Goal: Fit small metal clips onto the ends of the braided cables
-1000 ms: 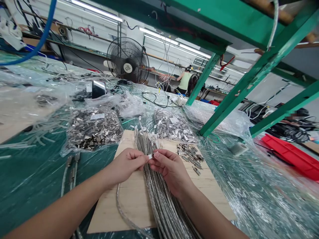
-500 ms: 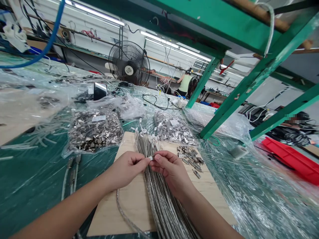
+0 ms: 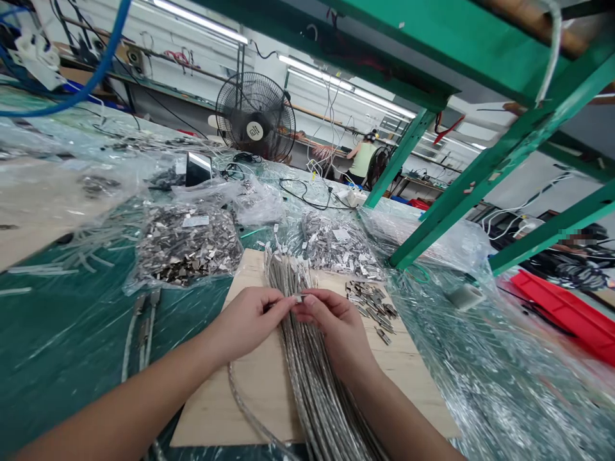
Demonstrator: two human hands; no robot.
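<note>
My left hand [image 3: 254, 320] and my right hand [image 3: 336, 323] meet fingertip to fingertip above a thick bundle of grey braided cables [image 3: 307, 378]. Between their pinched fingers is a small whitish metal piece [image 3: 298, 298], mostly covered by the fingertips. The left thumb and index finger close on the cable end side; the right ones close on the metal piece. One loose cable [image 3: 245, 410] curves below my left hand. The bundle lies on a light wooden board [image 3: 216, 416], with loose metal connectors [image 3: 369, 301] on the board to the right.
Behind the board lie two plastic bags of metal parts [image 3: 189, 246] [image 3: 336, 246]. Finished-looking cables [image 3: 144, 333] rest at the left. A fan [image 3: 255, 118] stands behind, green posts [image 3: 432, 211] and a red tray [image 3: 567, 314] are at the right. A person [image 3: 362, 158] sits far back.
The view has shifted slightly. The fingertips have drawn closer together over the small piece, and less of its white part shows.
</note>
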